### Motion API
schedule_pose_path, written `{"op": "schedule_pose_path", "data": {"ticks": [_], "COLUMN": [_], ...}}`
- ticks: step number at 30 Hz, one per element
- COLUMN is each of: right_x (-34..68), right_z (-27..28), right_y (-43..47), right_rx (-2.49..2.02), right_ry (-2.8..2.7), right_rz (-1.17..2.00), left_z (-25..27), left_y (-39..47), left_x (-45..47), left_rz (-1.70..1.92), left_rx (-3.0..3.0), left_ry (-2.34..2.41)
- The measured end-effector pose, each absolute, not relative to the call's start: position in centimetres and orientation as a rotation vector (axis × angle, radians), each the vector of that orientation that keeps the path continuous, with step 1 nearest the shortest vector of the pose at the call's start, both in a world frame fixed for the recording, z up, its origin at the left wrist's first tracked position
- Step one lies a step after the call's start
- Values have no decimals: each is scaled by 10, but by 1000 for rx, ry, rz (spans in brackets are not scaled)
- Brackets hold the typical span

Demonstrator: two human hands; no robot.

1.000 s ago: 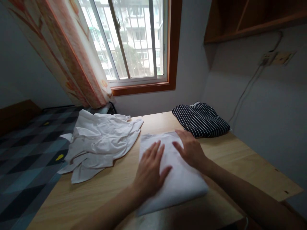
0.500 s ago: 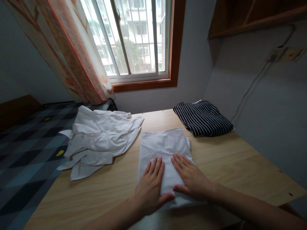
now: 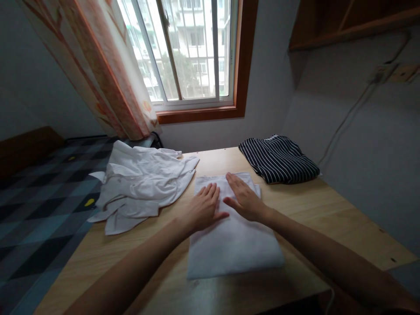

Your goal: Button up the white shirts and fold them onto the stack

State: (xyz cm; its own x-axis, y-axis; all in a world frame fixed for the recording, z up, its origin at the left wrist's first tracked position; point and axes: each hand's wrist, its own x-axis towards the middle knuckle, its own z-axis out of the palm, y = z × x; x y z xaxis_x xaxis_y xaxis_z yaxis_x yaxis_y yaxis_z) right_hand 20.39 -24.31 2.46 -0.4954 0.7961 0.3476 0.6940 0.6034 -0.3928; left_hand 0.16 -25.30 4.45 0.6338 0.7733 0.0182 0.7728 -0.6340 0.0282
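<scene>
Left hand (image 3: 204, 211): open in the head view, fingers straight, thumb apart, laid over the far half of the folded white cloth (image 3: 234, 256), gripping nothing.
Right hand (image 3: 246, 200): also open and empty, tilted, over the same cloth.
Folded white cloth: flat on the counter (image 3: 315, 210), before the person.
Crumpled white garment (image 3: 144, 175): counter's left edge, beside the bed (image 3: 42, 218).
Striped garment (image 3: 280, 159): folded, far right.

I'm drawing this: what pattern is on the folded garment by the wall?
The folded garment has thin white stripes on black; the head view shows it best.
</scene>
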Motion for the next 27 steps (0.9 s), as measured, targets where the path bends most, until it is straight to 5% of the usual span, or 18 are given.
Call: {"op": "schedule_pose_path", "data": {"ticks": [8,20,27], "right_x": [181,257,278], "right_z": [-26,-28,-22], "right_y": [-201,-199,-218], "right_rx": [-1343,-1683,-1645], "right_ry": [-2532,-2495,-2401], "right_rz": [224,121,82], "left_z": [-15,-13,16], "left_y": [-203,-176,-211], "left_x": [-2,-45,-54], "left_rz": [220,171,73], "left_rx": [2779,2662,2795], "left_ry": [1370,1625,1386]}}
